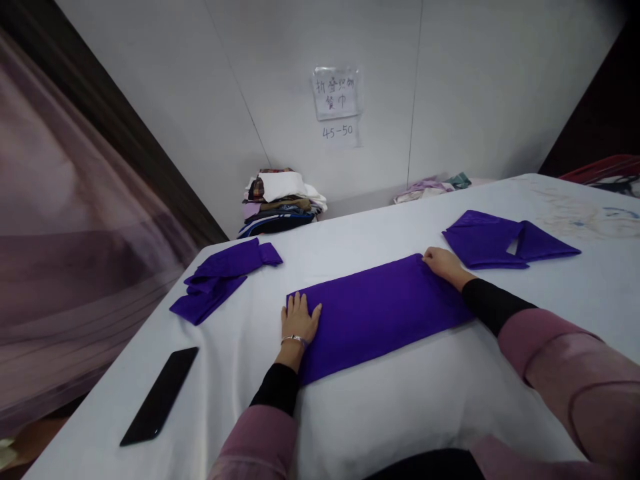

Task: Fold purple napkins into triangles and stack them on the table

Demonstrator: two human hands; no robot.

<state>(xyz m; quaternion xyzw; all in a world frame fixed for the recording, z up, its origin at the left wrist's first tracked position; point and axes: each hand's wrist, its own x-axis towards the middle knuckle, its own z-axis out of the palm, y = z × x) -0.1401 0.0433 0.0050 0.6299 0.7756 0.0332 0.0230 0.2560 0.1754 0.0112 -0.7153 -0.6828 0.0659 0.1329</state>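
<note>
A purple cloth napkin (373,313), folded into a long rectangle, lies flat in front of me on the white-covered table (390,407). My left hand (300,319) rests flat on its left end, fingers spread, with a bracelet at the wrist. At the far right corner, my right hand (441,262) pinches the napkin's edge between thumb and fingers. Part of the right end is hidden beneath my right hand and sleeve.
Another purple cloth (225,270) lies crumpled at the left, and a folded purple cloth (493,240) sits at the right. A black phone (161,395) is at the near left. Clothes are stacked (283,200) by the wall, under a handwritten sign (336,93). A sheer curtain (75,253) hangs left.
</note>
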